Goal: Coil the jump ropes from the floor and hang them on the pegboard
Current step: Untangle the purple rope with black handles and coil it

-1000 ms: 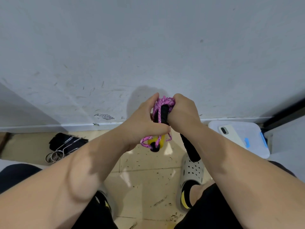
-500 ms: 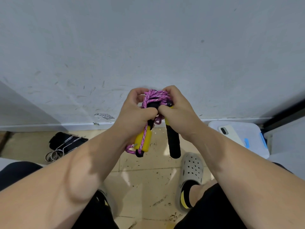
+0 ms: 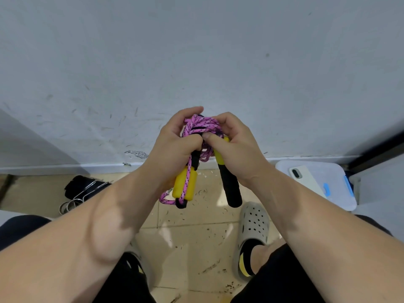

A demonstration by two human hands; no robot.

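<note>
Both hands grip 1 coiled jump rope in front of the wall.
The left hand (image 3: 175, 145) and right hand (image 3: 236, 147) curl tight around the pink jump rope (image 3: 201, 125) bundled between their fingers; its 2 handles (image 3: 184, 186) hang below the palms, above the floor (image 3: 192, 235).

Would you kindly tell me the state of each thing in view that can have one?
jump rope: coiled into a bundle, held up, not yet hung.
left hand: grips the bundle's left side.
right hand: grips its right side, thumb pressing the cord.
phone: face down on the storage box.
storage box: lid on.
</note>
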